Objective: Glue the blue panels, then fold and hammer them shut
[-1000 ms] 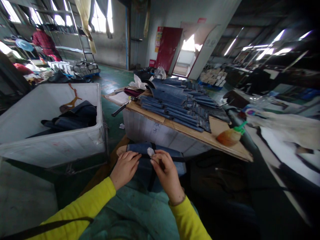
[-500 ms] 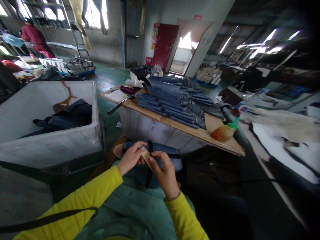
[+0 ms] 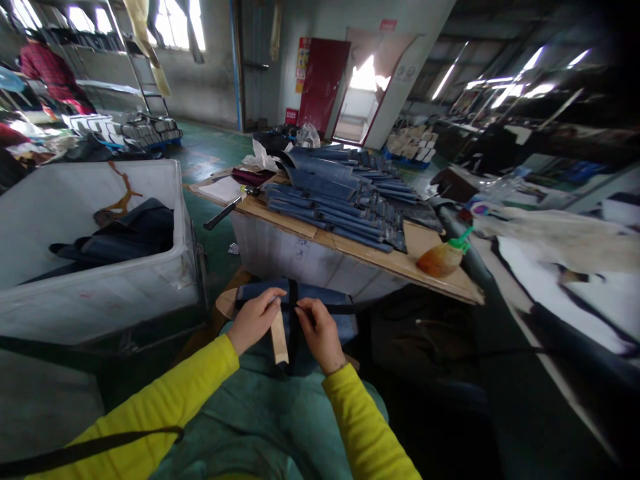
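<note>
A flat tan strip [image 3: 280,340] hangs from my left hand [image 3: 256,321], whose fingers are closed around its upper end. My right hand [image 3: 323,333] has thumb and forefinger pinched at the edge of a black strap [image 3: 293,290]. This strap runs down over a blue leather-like piece [image 3: 320,293] lying across my lap. A second black strap [image 3: 343,309] crosses the same piece sideways. At the blue piece's left end a pale tan end [image 3: 227,303] sticks out. Both hands hide part of where the straps meet.
Ahead, a cardboard-topped bin [image 3: 320,233] bears stacked blue pieces [image 3: 330,193], a hammer [image 3: 230,208] and an orange bottle with green nozzle [image 3: 445,255]. A white bin [image 3: 185,267] with dark pieces stands left. Cloth and sheets cover a surface [image 3: 550,267] right. A person [image 3: 53,73] stands far left.
The tan strip has swung from slanting between both hands to hanging down from my left hand. My right hand has let go of it and moved to the black strap.
</note>
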